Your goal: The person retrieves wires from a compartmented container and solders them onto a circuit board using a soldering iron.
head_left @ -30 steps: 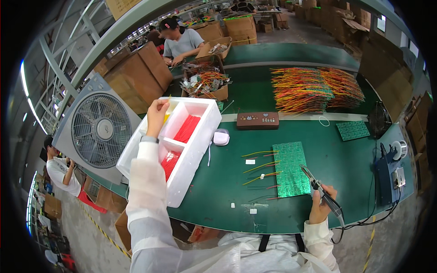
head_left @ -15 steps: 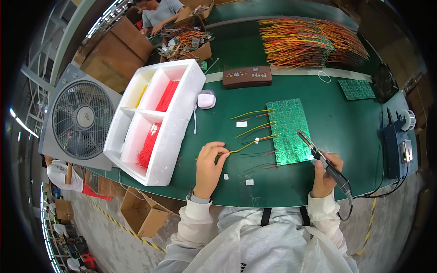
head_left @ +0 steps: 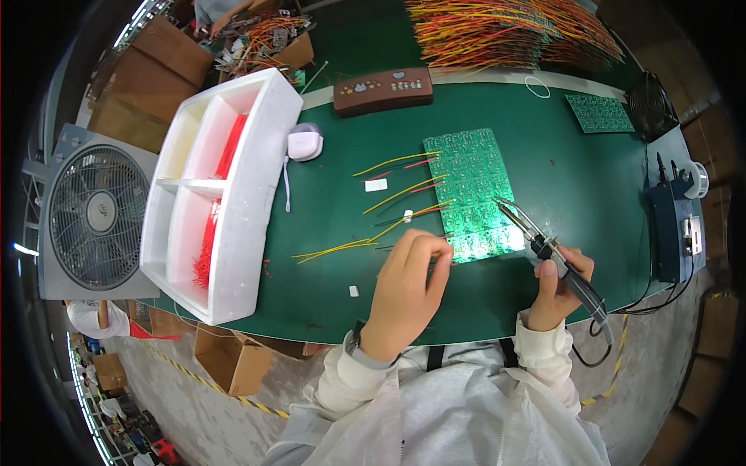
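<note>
A green circuit board panel [head_left: 474,190] lies flat on the bench, with pairs of yellow, red and dark wires [head_left: 396,196] sticking out from its left side. My right hand [head_left: 553,295] is wrapped round a soldering iron [head_left: 576,283], whose tip reaches over the board's right half. At the board's lower left corner, my left hand [head_left: 408,291] is closed in a pinch; its fingertips cover the wire ends there, and what they hold cannot be made out. Several loose yellow wires [head_left: 330,249] rest to the left of that hand. Small white pieces [head_left: 376,185] lie near the wires.
To the left stands a white foam box [head_left: 260,210] with compartments of red wires [head_left: 207,248], beside a fan [head_left: 99,210]. A brown case [head_left: 381,93] and a wire bundle [head_left: 505,35] lie at the back. On the right are a blue soldering station [head_left: 664,245] and another board [head_left: 600,113].
My left hand has moved right, from the yellow wires to the board's lower left corner, leaving those wires on the bench. The right hand keeps its soldering iron over the board. The view has shifted.
</note>
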{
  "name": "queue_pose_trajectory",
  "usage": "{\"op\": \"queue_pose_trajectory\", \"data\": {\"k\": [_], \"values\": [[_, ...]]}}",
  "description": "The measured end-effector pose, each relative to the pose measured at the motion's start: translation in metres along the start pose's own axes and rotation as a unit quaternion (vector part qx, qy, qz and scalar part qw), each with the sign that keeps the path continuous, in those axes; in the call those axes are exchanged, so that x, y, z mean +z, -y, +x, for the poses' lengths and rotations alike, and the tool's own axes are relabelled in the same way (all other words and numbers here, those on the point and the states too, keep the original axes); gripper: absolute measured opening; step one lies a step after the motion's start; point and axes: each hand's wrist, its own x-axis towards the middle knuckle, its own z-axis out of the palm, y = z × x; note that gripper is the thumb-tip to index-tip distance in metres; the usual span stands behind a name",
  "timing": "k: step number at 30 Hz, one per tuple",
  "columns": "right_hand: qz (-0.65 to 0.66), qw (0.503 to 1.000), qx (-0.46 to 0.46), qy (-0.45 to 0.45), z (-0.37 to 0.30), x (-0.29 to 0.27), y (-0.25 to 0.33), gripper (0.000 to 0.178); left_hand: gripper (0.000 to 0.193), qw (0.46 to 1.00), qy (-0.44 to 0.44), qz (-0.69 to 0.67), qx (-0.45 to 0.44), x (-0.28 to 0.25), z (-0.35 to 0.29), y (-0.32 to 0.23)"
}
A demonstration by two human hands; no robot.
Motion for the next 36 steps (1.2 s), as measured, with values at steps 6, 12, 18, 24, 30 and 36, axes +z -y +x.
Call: {"op": "queue_pose_trajectory", "data": {"k": [6,12,18,24,30,36], "values": [[0.041,0.998,0.044,0.003,-0.002,-0.001,0.007,0.024,0.011,0.99,-0.046,0.128,0.022,0.016,0.009,0.014],[-0.047,0.997,0.043,0.034,-0.002,-0.001,0.002,0.021,0.013,0.985,-0.052,0.151,0.058,0.015,0.02,0.016],[-0.029,0.996,0.077,0.033,-0.001,0.002,0.001,0.02,0.012,0.99,-0.014,0.133,0.041,0.016,0.024,0.023],[-0.051,0.994,0.077,0.054,0.001,0.004,0.001,0.02,0.011,0.992,0.007,0.126,0.021,0.013,0.028,0.022],[-0.045,0.992,0.099,0.055,0.003,0.006,0.004,0.02,0.009,0.99,0.022,0.138,0.01,0.011,0.03,0.018],[-0.042,0.991,0.116,0.045,0.002,0.005,0.006,0.021,0.009,0.989,0.03,0.143,0.003,0.012,0.032,0.014]]}}
